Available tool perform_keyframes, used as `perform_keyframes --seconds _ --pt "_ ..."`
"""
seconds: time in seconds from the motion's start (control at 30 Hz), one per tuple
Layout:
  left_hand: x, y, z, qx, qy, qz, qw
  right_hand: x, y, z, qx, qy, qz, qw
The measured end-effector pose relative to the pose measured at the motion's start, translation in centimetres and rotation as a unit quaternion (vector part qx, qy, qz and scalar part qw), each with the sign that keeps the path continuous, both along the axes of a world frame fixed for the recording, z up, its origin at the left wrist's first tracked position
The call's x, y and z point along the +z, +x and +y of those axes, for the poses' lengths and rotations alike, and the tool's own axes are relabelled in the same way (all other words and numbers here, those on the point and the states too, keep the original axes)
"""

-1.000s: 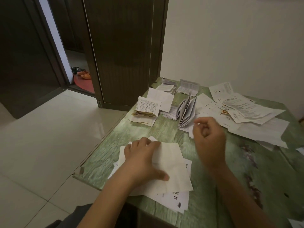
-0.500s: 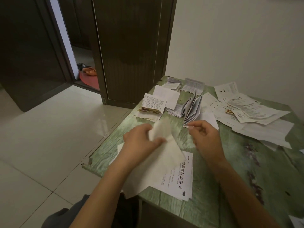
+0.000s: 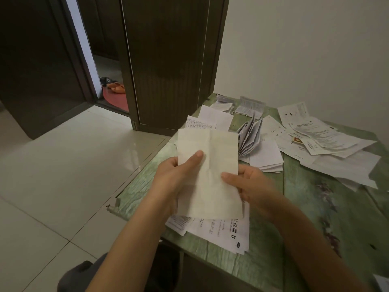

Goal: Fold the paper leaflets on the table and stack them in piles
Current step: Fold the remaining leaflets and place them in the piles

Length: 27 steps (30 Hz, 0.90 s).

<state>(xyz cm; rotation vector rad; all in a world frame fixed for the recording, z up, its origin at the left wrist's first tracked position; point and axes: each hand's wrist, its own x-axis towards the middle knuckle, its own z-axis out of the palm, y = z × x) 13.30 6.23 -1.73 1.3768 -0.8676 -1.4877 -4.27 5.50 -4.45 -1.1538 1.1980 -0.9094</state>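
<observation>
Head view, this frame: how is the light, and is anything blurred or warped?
Head view: dim light, with the held leaflet brightest and soft glare on the floor tiles. Head view: the right hand is slightly smeared, the left hand crisper. Head view: the door leans, wide-angle distortion.

The raised leaflet (image 3: 210, 171) is plain cream, unprinted on the side that shows. The printed leaflet (image 3: 227, 232) is white with black characters and a small dark oval mark. The loose sheets (image 3: 328, 142) are white with grey-black lines of text. The table (image 3: 315, 218) is green with a pale, streaked, marble-like grain and a dark purplish blotchy trail. The floor tiles (image 3: 63, 165) are glossy cream with thin dark joints. The door (image 3: 168, 60) is dark brown with fine vertical ribbing. The slippers (image 3: 116, 88) are orange, the mat (image 3: 116, 100) red.
</observation>
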Motion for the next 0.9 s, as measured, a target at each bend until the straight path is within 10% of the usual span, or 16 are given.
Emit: perform_keyframes --seconds 0.4,0.9 --pt "0.1 0.6 0.0 -0.025 -0.052 -0.072 0.996 0.5 -0.7 -0.4 -0.085 -0.026 -0.051 0.995" --pt "0.3 0.1 -0.5 -0.01 0.072 0.074 0.995 1.0 -0.9 -0.1 -0.057 -0.063 -0.061 0.995"
